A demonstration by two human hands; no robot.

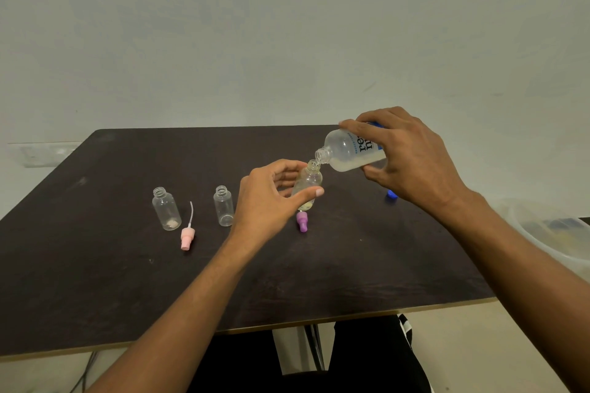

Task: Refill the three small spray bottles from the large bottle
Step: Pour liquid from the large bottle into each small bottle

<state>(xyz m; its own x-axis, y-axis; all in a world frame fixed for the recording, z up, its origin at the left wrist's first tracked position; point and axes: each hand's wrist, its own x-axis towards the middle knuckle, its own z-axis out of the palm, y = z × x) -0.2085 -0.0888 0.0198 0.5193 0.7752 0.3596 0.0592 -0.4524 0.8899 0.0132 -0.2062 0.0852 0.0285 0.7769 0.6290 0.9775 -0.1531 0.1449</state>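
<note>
My right hand (412,153) grips the large clear bottle (348,151), tipped so its open neck meets the mouth of a small clear bottle (308,183). My left hand (271,198) holds that small bottle, tilted, just above the table, thumb in front and fingers behind. Pale liquid lies in the large bottle's lower side. Two more small bottles stand open and upright on the dark table: one at the left (166,209), one (223,206) partly behind my left hand.
A pink spray head (186,234) with its tube lies beside the left bottle. A purple spray head (302,223) lies under the held bottle. A blue cap (391,194) sits behind my right wrist. A clear plastic tub (549,230) stands at the table's right edge.
</note>
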